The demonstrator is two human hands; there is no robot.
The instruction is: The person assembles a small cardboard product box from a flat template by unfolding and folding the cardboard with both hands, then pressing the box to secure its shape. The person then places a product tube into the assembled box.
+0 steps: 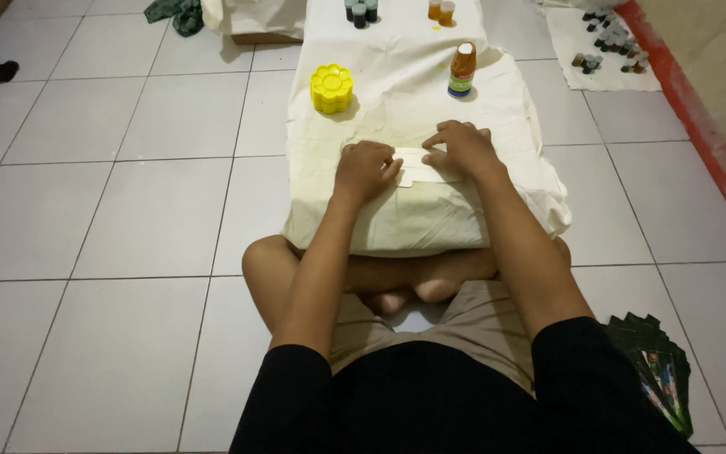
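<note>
a fan of dark cards (pixel 659 370) lies on the floor tiles (pixel 128 219) by the person's right hip. both hands rest flat on a pale folded strip (pixel 413 166) atop the cloth-covered cushion (pixel 464 214): left hand (pixel 365 168) with fingers curled, right hand (pixel 462 147) pressing, a little apart. farther off stand a yellow flower-shaped palette (pixel 331 87) and an orange bottle (pixel 462 71).

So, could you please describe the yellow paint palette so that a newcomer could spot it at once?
Start at the long cream cloth spread over the white tiled floor. On its left side, beyond the person's left hand, sits the yellow flower-shaped plastic palette. Unlike the upright orange-brown bottle to its right, it is low, round and scalloped.
</note>
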